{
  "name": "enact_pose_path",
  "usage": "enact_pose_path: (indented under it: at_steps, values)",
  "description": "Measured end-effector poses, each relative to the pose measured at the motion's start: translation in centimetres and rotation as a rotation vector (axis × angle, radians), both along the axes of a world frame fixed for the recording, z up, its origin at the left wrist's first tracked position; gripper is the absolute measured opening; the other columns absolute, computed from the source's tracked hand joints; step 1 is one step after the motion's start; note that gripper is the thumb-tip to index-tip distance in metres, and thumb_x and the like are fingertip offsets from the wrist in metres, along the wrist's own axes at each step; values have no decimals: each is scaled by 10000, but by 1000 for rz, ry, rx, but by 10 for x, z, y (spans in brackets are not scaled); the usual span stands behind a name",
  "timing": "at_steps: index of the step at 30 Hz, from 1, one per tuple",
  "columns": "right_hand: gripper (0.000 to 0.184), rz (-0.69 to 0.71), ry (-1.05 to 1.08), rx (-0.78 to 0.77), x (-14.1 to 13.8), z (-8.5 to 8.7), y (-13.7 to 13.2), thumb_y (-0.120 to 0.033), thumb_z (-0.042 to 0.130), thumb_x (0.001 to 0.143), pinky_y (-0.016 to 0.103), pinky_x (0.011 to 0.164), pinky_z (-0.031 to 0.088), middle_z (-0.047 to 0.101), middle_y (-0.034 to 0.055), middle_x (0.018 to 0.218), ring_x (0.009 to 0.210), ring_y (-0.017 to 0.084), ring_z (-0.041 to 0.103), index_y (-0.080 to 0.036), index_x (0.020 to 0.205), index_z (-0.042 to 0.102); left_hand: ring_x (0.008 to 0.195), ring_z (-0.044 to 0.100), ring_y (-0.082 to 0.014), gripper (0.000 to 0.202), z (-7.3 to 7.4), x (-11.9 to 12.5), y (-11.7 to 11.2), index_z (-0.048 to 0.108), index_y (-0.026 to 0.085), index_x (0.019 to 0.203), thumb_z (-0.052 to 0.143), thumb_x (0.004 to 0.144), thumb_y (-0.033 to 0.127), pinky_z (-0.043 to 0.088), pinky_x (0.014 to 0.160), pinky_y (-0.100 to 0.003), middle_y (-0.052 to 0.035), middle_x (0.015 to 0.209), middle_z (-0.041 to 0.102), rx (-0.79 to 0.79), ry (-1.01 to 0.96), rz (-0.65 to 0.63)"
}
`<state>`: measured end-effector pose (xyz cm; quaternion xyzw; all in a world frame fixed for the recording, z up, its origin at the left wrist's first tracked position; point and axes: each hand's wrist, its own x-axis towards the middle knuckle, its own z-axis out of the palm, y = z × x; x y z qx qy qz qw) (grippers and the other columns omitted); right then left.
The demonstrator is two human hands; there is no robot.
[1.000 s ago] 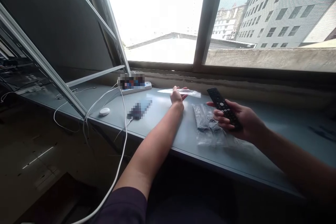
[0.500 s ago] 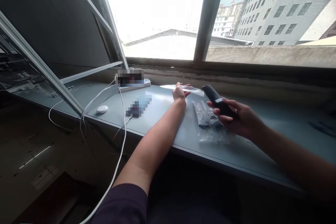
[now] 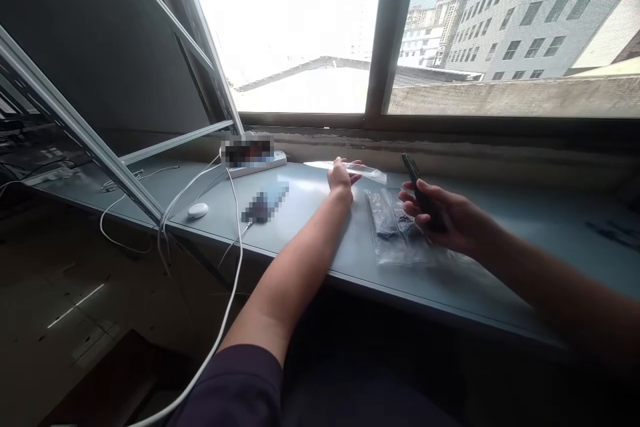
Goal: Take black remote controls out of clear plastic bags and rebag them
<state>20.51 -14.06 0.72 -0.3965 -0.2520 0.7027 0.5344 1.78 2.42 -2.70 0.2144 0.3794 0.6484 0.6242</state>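
My left hand [image 3: 341, 175] is stretched out to the far side of the grey table, its fingers closed around a clear plastic bag [image 3: 373, 174] that shows on both sides of it. In my right hand [image 3: 447, 217] is a dark, slim, elongated object [image 3: 419, 181], tilted with its top end up and its narrow edge towards me; its exact kind is not clear. Below that hand, clear plastic bags [image 3: 385, 227] with dark contents lie flat on the table, partly covered by the hand.
A blurred-out device [image 3: 265, 203] with a cable lies left of my left arm, near a white round gadget [image 3: 198, 211]. A power strip [image 3: 260, 163] sits by the window wall. White cables [image 3: 235, 267] hang over the table edge beside a slanted metal frame [image 3: 95, 140].
My right hand has turned the dark object, so its broad face has given way to its narrow edge and it stands steeper. My left hand stays in place on the bag.
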Motion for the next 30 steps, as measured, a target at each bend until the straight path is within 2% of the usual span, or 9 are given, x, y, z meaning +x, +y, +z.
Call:
enact_pose_path:
  at_steps: [4, 7, 10, 15, 18, 20, 22, 26, 30]
  values:
    - [220, 40, 5, 53, -1, 0, 0, -263, 638, 1117, 142, 374, 462, 715, 49, 911, 553, 104, 547, -241, 1296, 765, 755, 802, -194, 302, 1, 1, -1, 653, 181, 1310, 505, 1155, 394, 541, 513, -209, -118, 1041, 837, -9, -11, -8]
    - [289, 132, 34, 89, 0, -1, 0, -416, 590, 1127, 190, 362, 452, 652, 41, 820, 512, 124, 470, -233, 1257, 772, 755, 802, -185, 315, 1, 2, -2, 645, 176, 1315, 486, 1160, 400, 541, 523, -206, -126, 1079, 834, -4, 0, -20]
    - [301, 178, 51, 72, 2, -2, 2, -400, 559, 1114, 207, 351, 426, 594, 25, 755, 493, 132, 429, -218, 1237, 764, 773, 807, -188, 313, 1, 1, -3, 638, 169, 1314, 479, 1160, 390, 549, 542, -212, -137, 1107, 835, -5, -20, -24]
    - [325, 149, 101, -23, 3, 3, 3, -426, 614, 1105, 261, 419, 558, 568, 26, 740, 563, 175, 526, -186, 1294, 727, 775, 812, -197, 288, 3, -3, -5, 649, 172, 1286, 502, 1154, 382, 543, 546, -218, -138, 1089, 846, -16, -43, -28]
    - [275, 97, 35, -27, 4, 7, 3, -319, 634, 1097, 262, 486, 634, 699, 98, 881, 700, 213, 686, -173, 1318, 704, 782, 817, -196, 291, 3, -5, -6, 651, 172, 1287, 497, 1156, 381, 546, 553, -216, -142, 1106, 853, -25, -52, -25]
    - [269, 84, 0, -25, 6, 8, 4, -300, 606, 1106, 251, 466, 628, 764, 146, 1024, 760, 227, 734, -178, 1331, 691, 789, 821, -197, 290, 4, -6, -6, 650, 173, 1287, 496, 1158, 382, 547, 555, -217, -141, 1107, 855, -28, -59, -19]
    - [272, 99, 4, -27, 7, 7, 6, -334, 547, 1141, 237, 425, 589, 775, 147, 1051, 680, 195, 690, -190, 1326, 685, 780, 819, -196, 280, 4, -6, -6, 650, 174, 1271, 496, 1160, 381, 542, 550, -215, -137, 1091, 854, -35, -68, -14]
    - [342, 173, 45, 14, 7, 2, 6, -393, 430, 1191, 241, 428, 564, 694, 74, 914, 535, 136, 532, -201, 1290, 695, 754, 807, -180, 253, 6, -8, -6, 639, 183, 1222, 479, 1170, 372, 534, 552, -210, -117, 1040, 848, -40, -93, -17]
    - [253, 175, 44, 44, 5, -2, 5, -378, 571, 1151, 216, 405, 524, 601, 26, 848, 564, 137, 534, -206, 1267, 716, 778, 809, -182, 236, 7, -13, -7, 651, 182, 1213, 511, 1155, 362, 525, 552, -208, -112, 1050, 848, -42, -100, -11]
